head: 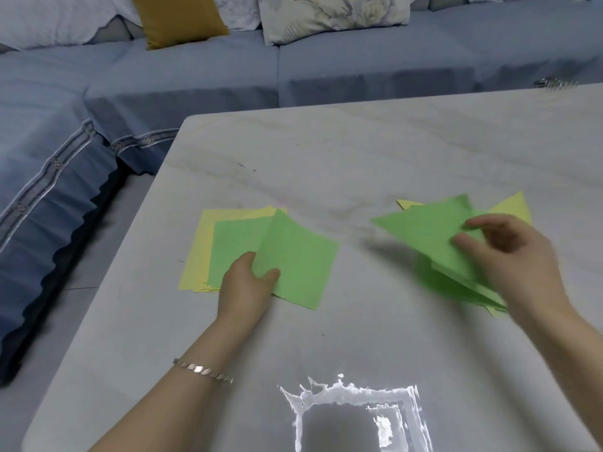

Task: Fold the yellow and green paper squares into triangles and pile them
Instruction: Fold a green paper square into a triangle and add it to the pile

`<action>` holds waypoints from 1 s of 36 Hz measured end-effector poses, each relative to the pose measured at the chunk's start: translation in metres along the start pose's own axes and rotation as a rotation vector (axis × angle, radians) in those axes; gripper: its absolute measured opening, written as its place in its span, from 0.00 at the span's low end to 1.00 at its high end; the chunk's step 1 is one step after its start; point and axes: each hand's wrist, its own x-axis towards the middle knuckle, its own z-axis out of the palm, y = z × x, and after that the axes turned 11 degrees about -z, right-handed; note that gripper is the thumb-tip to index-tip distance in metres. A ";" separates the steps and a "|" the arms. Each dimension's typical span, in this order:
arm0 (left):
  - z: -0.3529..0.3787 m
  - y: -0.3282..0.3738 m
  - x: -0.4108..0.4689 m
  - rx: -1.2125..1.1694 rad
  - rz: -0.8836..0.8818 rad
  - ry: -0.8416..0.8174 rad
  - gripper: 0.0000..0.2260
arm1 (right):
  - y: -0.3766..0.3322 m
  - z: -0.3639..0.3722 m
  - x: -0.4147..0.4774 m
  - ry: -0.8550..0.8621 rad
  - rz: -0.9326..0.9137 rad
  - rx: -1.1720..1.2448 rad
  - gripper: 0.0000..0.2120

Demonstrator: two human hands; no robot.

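Pale marble-patterned bench (pixel 326 151) carries the work, with a blue sofa (pixel 195 70) and a mustard cushion (pixel 176 17) beyond its far edge. Progress, as I judge it, is somewhere in the middle. At the right lies a pile of folded triangles (pixel 456 288), green on top, with yellow triangle tips (pixel 514 205) showing at its far side and a sliver of yellow at its near edge. At the left lies a stack of unfolded squares (pixel 199 256), yellow sheets at the bottom and green above, so several folds remain; the exact count cannot be read from the edges. My right hand (pixel 509 252) holds a green triangle (pixel 424 230) by its right portion, fingers curled over the top face and thumb toward the near side. The triangle sits tilted just above the pile and casts a shadow under its left point, so I judge it not yet set down. Motion blur hides the exact finger contact. My left hand (pixel 248 278) pinches the top green square (pixel 303 262) at its near-left edge, thumb on the upper face and fingers beneath. That edge is raised off the stack while the right part of the sheet rests on the bench. Remaining work: lay the triangle on the pile, then fold this square and those below it.
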 end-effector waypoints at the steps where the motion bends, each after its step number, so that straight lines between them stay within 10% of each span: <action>1: -0.001 0.001 -0.002 -0.046 0.016 -0.016 0.07 | 0.004 -0.006 0.008 0.037 0.032 -0.039 0.12; 7: -0.011 0.018 -0.021 -0.449 -0.156 -0.224 0.08 | 0.015 -0.016 0.004 -0.075 0.042 -0.630 0.15; 13: -0.015 0.030 -0.042 -0.633 -0.328 -0.527 0.05 | 0.006 0.020 -0.037 -0.488 -0.662 -0.555 0.34; 16: -0.018 0.031 -0.051 -0.537 -0.322 -0.641 0.06 | 0.004 0.033 -0.050 -0.564 -0.960 -0.406 0.10; 20: -0.020 0.031 -0.051 -0.326 -0.256 -0.658 0.09 | 0.011 0.036 -0.058 -0.654 -1.045 -0.266 0.10; 27: -0.010 0.039 -0.037 -0.235 -0.196 -0.584 0.10 | -0.004 0.031 -0.071 -0.812 -0.830 -0.155 0.12; 36: 0.005 0.045 -0.060 -0.096 0.064 -0.653 0.16 | -0.014 0.037 -0.070 -0.498 -0.115 0.054 0.09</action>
